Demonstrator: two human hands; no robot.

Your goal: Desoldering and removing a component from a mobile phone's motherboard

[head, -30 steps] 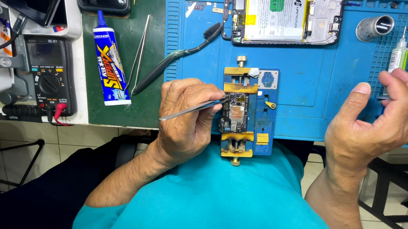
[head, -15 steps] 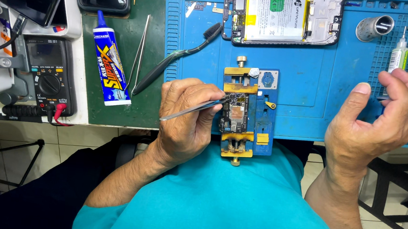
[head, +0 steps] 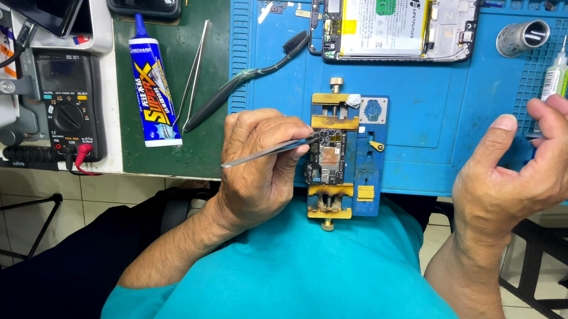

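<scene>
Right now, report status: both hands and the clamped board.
Left hand pinching silver metal tweezers, tips on dark circuit board in brass-and-blue clamp fixture. Right hand raised, curled, contents unclear. Nothing obstructing.

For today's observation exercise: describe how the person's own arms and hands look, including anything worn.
Both forearms are bare, with no gloves, rings, watch or wristband showing on the left hand or the right hand. A teal short-sleeved shirt covers the chest and upper arms. Fingernails look short and plain.
</scene>
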